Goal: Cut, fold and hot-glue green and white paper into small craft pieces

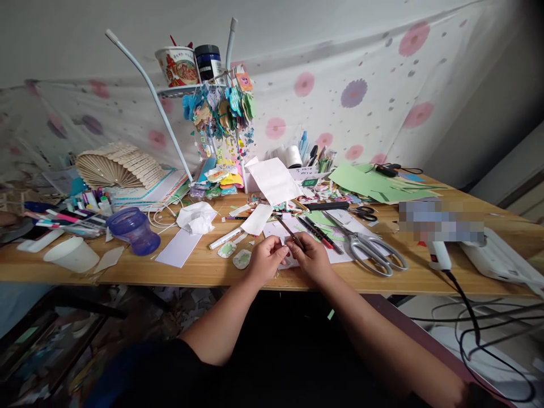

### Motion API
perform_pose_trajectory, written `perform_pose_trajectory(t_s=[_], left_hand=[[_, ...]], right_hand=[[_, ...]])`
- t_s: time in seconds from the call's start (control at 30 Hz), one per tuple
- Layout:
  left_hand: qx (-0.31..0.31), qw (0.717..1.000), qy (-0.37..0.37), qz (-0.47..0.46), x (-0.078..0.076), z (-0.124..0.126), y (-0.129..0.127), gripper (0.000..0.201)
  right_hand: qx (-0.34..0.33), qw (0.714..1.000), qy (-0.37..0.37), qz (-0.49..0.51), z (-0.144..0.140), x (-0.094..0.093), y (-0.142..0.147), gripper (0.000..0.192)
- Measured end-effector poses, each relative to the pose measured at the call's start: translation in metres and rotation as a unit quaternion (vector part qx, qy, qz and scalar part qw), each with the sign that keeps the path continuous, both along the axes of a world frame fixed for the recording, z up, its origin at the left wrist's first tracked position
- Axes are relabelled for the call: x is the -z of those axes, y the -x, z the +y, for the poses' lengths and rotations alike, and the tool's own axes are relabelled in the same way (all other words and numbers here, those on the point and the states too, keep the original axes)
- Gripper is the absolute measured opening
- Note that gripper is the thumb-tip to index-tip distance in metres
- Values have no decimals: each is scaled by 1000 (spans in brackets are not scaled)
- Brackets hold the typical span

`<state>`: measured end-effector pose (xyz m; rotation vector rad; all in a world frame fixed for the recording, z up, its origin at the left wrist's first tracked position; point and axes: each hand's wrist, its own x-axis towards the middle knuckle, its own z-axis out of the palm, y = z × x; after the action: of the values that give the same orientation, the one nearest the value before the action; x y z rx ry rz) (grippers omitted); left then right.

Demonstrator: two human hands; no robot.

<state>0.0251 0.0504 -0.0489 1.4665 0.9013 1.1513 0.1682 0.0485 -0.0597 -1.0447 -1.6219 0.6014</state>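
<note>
Both hands meet at the near edge of the table: the left hand pinches a small paper piece, fingers closed on it, directly between the two hands. The right hand grips a thin dark tool, its tip angled up and left over the piece. Large scissors lie just right of the hands; two cut-outs lie just left.
</note>
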Motion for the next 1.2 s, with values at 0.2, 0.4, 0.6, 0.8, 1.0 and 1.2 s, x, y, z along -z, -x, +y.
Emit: perform_pose_trajectory(t_s=[0.2,0.4,0.6,0.8,1.0,1.2], left_hand=[[-32,997,42,-64,1,1,1,26],[-46,977,97,-184,-1,0,-3,17],[-5,948,169,-270,-14,-11,-2,19],[37,922,252,-292,-17,-13,0,12],[53,897,316,-305,-18,-12,4,17],[72,869,362,-329,-23,-15,3,23]], right_hand=[[-38,999,-3,9,-2,-2,-1,13],[-28,998,-53,-7,-7,-4,-6,24],[-22,991,-99,-87,-8,-6,-6,24],[-22,983,-142,-113,-11,-7,-6,20],[-35,975,-173,-133,-13,-7,-7,21],[-26,973,-181,-142,-14,-7,-6,22]])
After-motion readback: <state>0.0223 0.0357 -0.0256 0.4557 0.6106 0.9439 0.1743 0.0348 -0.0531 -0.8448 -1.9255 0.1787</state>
